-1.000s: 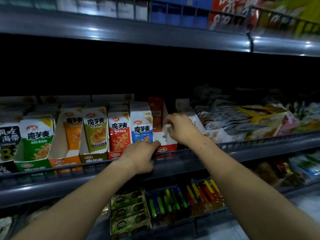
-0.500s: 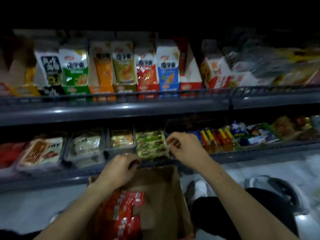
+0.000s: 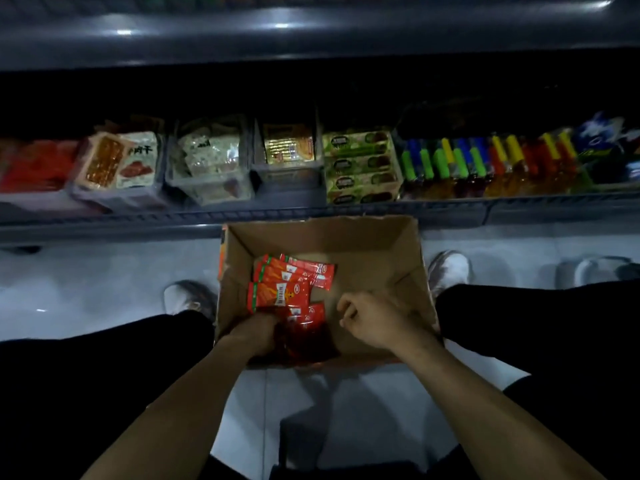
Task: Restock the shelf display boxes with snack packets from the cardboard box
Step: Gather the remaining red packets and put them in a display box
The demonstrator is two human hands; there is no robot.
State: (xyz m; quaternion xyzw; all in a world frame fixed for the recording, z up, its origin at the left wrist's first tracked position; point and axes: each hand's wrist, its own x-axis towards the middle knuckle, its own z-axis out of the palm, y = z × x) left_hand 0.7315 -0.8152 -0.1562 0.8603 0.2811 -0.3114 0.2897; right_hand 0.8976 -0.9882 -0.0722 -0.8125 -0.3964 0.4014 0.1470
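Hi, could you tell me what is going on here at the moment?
A person is crouched over an open cardboard box on the floor in front of a snack shelf. Their left hand is down among the red snack packets heaped on the box's left side, apparently gathering some, though the grip is too dark to make out. Their right hand hovers inside the box with fingers curled, holding nothing visible. No packet has been lifted out yet.

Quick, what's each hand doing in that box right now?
Left hand: down among the red snack packets; its fingers are hidden, so cannot tell.
Right hand: fingers curled, holding nothing visible, over the cardboard box.
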